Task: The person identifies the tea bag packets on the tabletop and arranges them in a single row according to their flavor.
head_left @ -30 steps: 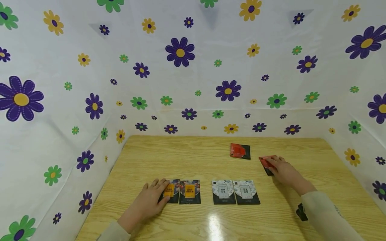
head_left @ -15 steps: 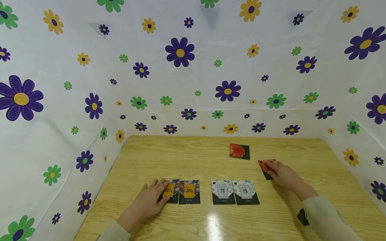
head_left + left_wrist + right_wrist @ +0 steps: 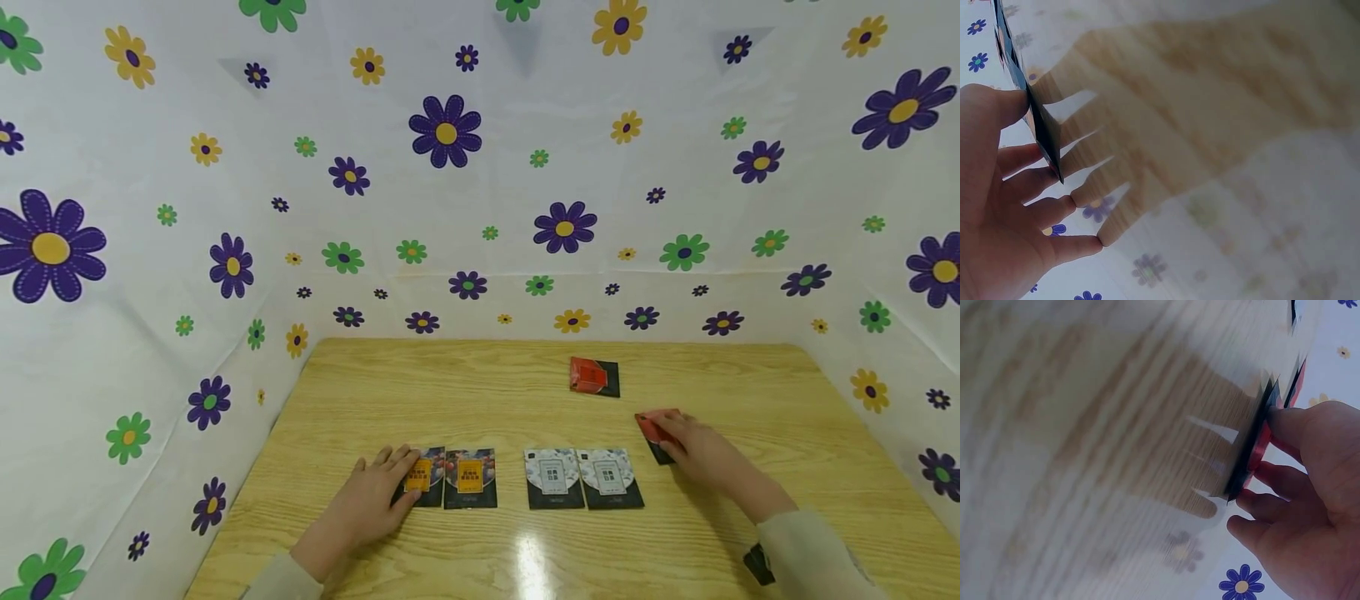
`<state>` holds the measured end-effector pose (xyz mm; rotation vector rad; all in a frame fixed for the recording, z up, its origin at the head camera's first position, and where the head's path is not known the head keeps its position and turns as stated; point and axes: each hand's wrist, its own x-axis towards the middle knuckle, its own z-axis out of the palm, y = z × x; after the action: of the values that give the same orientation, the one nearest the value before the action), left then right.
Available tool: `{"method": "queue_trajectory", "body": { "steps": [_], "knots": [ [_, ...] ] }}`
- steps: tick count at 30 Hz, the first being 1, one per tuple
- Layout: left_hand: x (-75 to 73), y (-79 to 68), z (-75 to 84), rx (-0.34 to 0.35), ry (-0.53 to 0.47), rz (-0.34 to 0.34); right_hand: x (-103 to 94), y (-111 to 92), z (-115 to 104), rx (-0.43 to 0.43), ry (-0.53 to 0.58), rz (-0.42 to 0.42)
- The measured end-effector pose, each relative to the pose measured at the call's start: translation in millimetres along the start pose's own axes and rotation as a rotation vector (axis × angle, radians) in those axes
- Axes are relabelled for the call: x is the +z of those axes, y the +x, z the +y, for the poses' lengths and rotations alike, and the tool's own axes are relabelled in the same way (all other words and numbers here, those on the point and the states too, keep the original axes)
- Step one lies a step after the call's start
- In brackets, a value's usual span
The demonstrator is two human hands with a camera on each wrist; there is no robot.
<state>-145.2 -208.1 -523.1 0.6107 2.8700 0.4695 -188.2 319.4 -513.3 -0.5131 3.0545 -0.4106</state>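
In the head view, my left hand (image 3: 372, 501) rests on an orange-labelled dark packet (image 3: 428, 477), covering its left part. The left wrist view shows that hand's fingers spread, with the thumb and fingers touching the packet (image 3: 1044, 128). A matching packet (image 3: 470, 479) lies directly to its right. My right hand (image 3: 701, 448) pinches a tilted red-and-black packet (image 3: 654, 433) between thumb and fingers, hiding its right side. In the right wrist view, this packet (image 3: 1257, 440) shows mostly edge-on, low over the table. Another red-and-black packet (image 3: 594, 377) lies sideways farther back.
Two white-and-black packets (image 3: 555, 479) lie side by side at the middle of the wooden table (image 3: 450, 392). Something dark (image 3: 757, 565) is partly hidden by the right sleeve. A flower-patterned white cloth (image 3: 420, 200) walls the back and both sides.
My right hand has drawn the red-and-black packet toward me and slightly left. My left hand stays on the orange-labelled packet.
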Motion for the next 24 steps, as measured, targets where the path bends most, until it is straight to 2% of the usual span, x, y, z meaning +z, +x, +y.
{"method": "queue_trajectory", "body": {
  "steps": [16, 24],
  "knots": [
    [2.8, 1.5, -3.3, 0.023, 0.009, 0.009, 2.2, -13.7, -14.6, -0.039, 0.019, 0.007],
    [4.3, 2.3, -5.1, 0.018, 0.008, 0.01, 3.4, -15.7, -19.3, -0.022, 0.017, 0.005]
  ]
}}
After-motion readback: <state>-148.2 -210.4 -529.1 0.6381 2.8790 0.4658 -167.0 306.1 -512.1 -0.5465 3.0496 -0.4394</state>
